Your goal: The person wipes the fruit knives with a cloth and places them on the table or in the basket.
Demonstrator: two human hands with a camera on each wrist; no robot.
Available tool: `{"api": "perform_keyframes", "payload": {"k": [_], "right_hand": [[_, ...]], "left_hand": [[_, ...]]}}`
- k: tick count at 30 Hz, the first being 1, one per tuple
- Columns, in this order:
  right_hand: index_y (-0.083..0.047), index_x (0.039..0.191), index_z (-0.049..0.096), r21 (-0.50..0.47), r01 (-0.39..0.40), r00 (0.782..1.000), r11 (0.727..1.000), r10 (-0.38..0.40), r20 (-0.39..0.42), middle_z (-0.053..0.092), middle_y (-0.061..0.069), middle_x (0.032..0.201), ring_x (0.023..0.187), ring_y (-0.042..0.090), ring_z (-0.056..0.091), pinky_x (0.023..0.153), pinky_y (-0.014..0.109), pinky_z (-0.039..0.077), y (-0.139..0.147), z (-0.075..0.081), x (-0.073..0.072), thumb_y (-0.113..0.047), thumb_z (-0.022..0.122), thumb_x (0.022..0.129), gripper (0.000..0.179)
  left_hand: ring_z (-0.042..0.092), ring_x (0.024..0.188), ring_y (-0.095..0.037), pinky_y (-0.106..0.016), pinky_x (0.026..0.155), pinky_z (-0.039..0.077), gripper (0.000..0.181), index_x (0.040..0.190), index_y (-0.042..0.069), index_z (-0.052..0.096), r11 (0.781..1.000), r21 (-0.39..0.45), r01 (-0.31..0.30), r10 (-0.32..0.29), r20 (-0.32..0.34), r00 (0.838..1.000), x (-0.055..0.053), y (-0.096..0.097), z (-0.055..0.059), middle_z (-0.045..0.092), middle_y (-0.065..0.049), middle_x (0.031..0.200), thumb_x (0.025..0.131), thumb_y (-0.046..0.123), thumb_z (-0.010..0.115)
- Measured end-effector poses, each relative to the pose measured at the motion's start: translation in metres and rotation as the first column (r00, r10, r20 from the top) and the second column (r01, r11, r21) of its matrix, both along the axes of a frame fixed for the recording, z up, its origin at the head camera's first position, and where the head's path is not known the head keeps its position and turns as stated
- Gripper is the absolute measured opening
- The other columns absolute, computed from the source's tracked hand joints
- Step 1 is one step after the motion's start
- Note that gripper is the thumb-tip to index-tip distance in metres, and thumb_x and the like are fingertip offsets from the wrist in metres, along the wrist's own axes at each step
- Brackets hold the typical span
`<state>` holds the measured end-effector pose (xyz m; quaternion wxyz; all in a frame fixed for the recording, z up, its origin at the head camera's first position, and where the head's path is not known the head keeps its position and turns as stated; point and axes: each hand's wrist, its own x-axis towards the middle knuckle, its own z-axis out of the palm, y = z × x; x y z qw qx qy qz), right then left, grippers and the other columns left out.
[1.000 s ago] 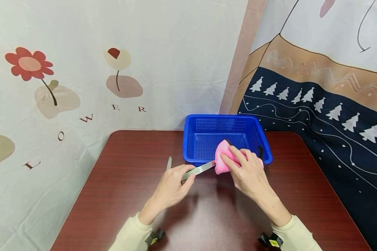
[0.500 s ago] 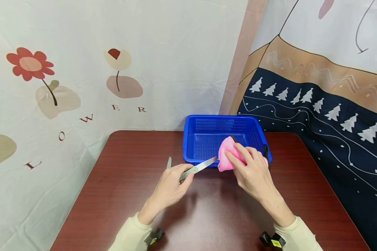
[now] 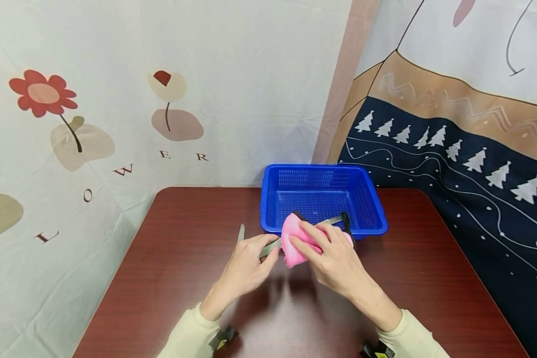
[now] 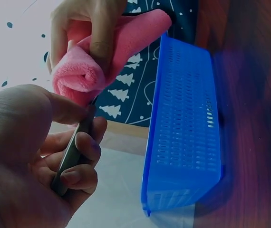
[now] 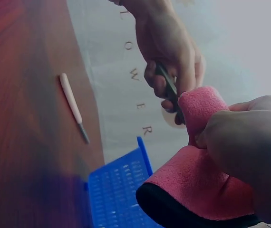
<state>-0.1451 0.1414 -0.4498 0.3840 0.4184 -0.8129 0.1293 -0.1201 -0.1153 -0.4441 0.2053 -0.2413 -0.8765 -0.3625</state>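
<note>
Gripping w/ both: our R hand [image 3: 337,261] holds a pink cloth [image 3: 297,246], our L hand [image 3: 243,263] a green-handled knife [image 3: 270,247]. We've a brown table [image 3: 161,268] below, blue basket [image 3: 371,232] toward its back; cloth's up over table by basket's near rim, hiding knife's blade; 2nd, pale-handled knife [image 5: 71,99] lies L of basket.

A blue perforated basket [image 3: 315,177] sits by the far edge of the table [image 3: 183,233], nearer its right corner. To its left lies a slim pale-handled tool [image 5: 73,104]. Behind hangs a light cloth [image 3: 250,74] lettered FLOWER; rightward, a navy tree-printed one.
</note>
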Motion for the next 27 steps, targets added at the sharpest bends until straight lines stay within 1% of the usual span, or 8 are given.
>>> {"api": "perform_keyframes", "payload": {"k": [2,7,9,16,18,21,24,27], "right_hand": [[-0.025,0.139,0.08,0.018,0.003,1.0,1.0,-0.003,0.004,0.073,0.013,0.149,0.113,0.035,0.066,0.073,0.051,0.059,-0.0025,-0.0012,0.0007,-0.018,0.047,0.11,0.044],[-0.023,0.14,0.079,0.047,0.001,1.0,0.999,-0.001,-0.001,0.073,0.016,0.15,0.114,0.038,0.067,0.089,0.052,0.061,-0.0075,-0.0028,0.0019,-0.014,0.047,0.108,0.046],[-0.022,0.141,0.079,0.055,0.008,1.0,0.998,-0.008,-0.002,0.073,0.016,0.15,0.114,0.038,0.067,0.091,0.052,0.061,-0.0088,-0.0035,0.0025,-0.013,0.047,0.108,0.047],[-0.023,0.143,0.078,0.062,0.043,0.999,0.997,-0.043,0.008,0.072,0.015,0.151,0.113,0.037,0.065,0.088,0.052,0.06,-0.0089,-0.0041,0.0033,-0.018,0.04,0.113,0.048],[-0.023,0.143,0.078,0.061,0.048,0.999,0.997,-0.049,0.012,0.072,0.015,0.15,0.112,0.037,0.065,0.085,0.052,0.06,-0.0078,-0.0038,0.0028,-0.017,0.043,0.111,0.047],[-0.023,0.143,0.077,0.059,0.052,0.998,0.997,-0.054,0.019,0.071,0.016,0.15,0.111,0.037,0.064,0.083,0.052,0.06,-0.0057,-0.0033,0.0017,-0.012,0.055,0.104,0.046],[-0.023,0.144,0.076,0.061,0.062,0.998,0.996,-0.064,0.027,0.07,0.016,0.151,0.112,0.038,0.064,0.084,0.053,0.059,-0.0028,-0.0029,0.0004,-0.009,0.067,0.095,0.052],[-0.023,0.144,0.077,0.059,0.07,0.997,0.996,-0.072,0.03,0.07,0.016,0.151,0.112,0.038,0.064,0.084,0.053,0.06,-0.0002,-0.0032,-0.0013,-0.007,0.072,0.09,0.056]], "left_hand": [[0.083,0.095,-0.02,-0.04,0.086,0.067,0.02,0.118,0.005,0.082,1.0,-0.005,0.002,-0.002,-0.007,1.0,-0.0003,0.0005,0.0004,0.086,-0.008,0.107,0.1,0.007,0.076],[0.083,0.094,-0.021,-0.04,0.086,0.067,0.019,0.116,0.004,0.082,1.0,-0.024,-0.003,0.002,-0.02,1.0,-0.0011,0.0016,0.0012,0.086,-0.009,0.105,0.099,0.008,0.076],[0.083,0.094,-0.022,-0.04,0.086,0.067,0.018,0.116,0.004,0.082,0.999,-0.033,-0.005,0.004,-0.027,1.0,-0.0014,0.0017,0.0009,0.086,-0.009,0.105,0.099,0.008,0.076],[0.084,0.096,-0.022,-0.041,0.087,0.067,0.019,0.117,0.004,0.082,0.999,-0.039,-0.006,0.004,-0.042,0.999,-0.0007,0.0008,-0.0009,0.086,-0.009,0.106,0.1,0.008,0.076],[0.084,0.096,-0.021,-0.041,0.087,0.067,0.019,0.117,0.004,0.082,0.999,-0.032,-0.002,0.001,-0.045,0.999,-0.0004,0.0003,-0.0011,0.086,-0.009,0.106,0.1,0.008,0.076],[0.082,0.094,-0.019,-0.039,0.085,0.067,0.018,0.117,0.006,0.082,1.0,-0.021,0.003,-0.004,-0.041,0.999,0.0004,-0.0002,-0.0015,0.086,-0.006,0.105,0.101,0.008,0.075],[0.08,0.09,-0.016,-0.037,0.083,0.066,0.016,0.117,0.007,0.082,1.0,-0.012,0.003,-0.003,-0.03,1.0,0.0011,-0.0006,-0.0014,0.085,-0.003,0.102,0.102,0.009,0.075],[0.077,0.086,-0.016,-0.036,0.081,0.064,0.016,0.116,0.008,0.082,1.0,-0.01,-0.001,0.001,-0.014,1.0,0.0019,-0.0008,-0.0011,0.084,-0.002,0.1,0.102,0.01,0.076]]}}
